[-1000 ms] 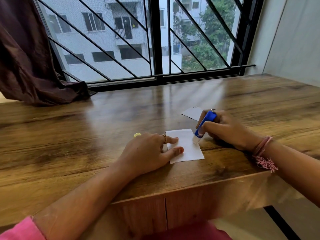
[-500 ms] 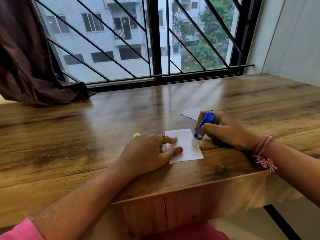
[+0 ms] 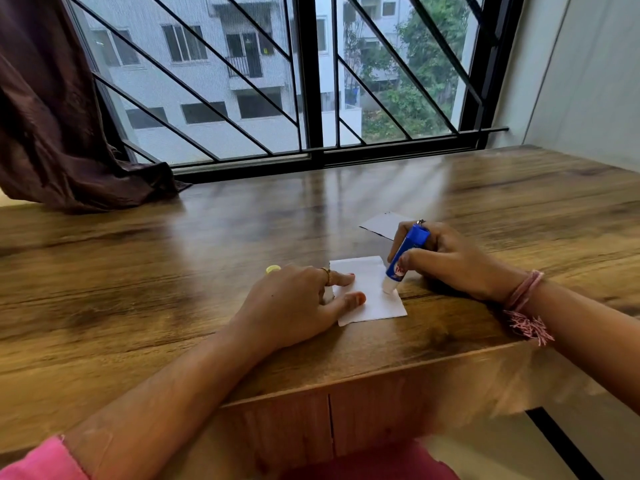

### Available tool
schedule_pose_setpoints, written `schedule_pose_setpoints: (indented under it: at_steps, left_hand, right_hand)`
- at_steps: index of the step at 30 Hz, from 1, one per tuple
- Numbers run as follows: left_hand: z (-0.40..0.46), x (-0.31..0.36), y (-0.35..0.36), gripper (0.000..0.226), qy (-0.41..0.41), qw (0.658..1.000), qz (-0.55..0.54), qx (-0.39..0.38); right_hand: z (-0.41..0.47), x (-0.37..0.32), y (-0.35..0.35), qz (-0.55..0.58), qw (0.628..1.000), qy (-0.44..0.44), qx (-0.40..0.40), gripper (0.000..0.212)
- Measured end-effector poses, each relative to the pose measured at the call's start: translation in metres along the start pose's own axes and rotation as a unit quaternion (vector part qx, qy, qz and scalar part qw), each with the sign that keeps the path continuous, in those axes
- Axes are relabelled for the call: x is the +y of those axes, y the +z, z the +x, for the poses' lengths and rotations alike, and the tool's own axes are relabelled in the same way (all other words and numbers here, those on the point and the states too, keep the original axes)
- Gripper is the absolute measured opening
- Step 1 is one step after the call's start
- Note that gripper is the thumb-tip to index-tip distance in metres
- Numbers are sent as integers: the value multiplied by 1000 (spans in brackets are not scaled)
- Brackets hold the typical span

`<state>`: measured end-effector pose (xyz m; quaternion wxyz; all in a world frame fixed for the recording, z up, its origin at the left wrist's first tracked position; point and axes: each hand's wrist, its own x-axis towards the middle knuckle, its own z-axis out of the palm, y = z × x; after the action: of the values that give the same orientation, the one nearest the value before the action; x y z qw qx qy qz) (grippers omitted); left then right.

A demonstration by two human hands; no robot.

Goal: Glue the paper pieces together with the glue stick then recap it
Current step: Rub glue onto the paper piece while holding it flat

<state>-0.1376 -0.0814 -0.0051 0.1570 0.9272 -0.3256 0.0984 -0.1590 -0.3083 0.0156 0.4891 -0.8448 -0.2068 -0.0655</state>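
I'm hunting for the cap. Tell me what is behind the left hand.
A small yellow thing peeks out on the table just beyond the left hand. The knuckles cover most of it, so whether it is the cap cannot be told.

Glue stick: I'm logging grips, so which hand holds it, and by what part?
The right hand grips the glue stick around its blue barrel, white tip down on the white paper. The left hand only presses the paper flat.

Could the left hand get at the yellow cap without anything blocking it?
Probably yes. The cap lies on the table just beyond the left hand, which presses the paper; nothing lies between them.
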Motion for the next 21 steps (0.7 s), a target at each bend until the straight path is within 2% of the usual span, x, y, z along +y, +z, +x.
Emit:
schedule_pose_setpoints:
  at_steps: [2,6,10,14,18,21]
  left_hand:
    - [0,0,0,49,2,1000,-3,-1]
    - [0,0,0,48,0,1000,-1,-6]
    - [0,-1,0,48,-3,1000,-4,-9]
    - [1,-1,0,47,-3,1000,-5,-5]
    - [0,-1,0,47,-1,1000,-4,-4]
    - [0,-1,0,48,-1,1000,-2,-9]
  right_hand:
    - [-1,-2,0,11,1000,-6,-19,8]
    - [-1,-2,1,11,1000,-9,3,17]
    - [-1,-3,1,15,999,-9,-27,14]
    - [0,1,2,14,1000,-13,-1,11]
    - [0,1,1,26,999,-15,-34,10]
    - [0,3,1,25,999,-24,-21,8]
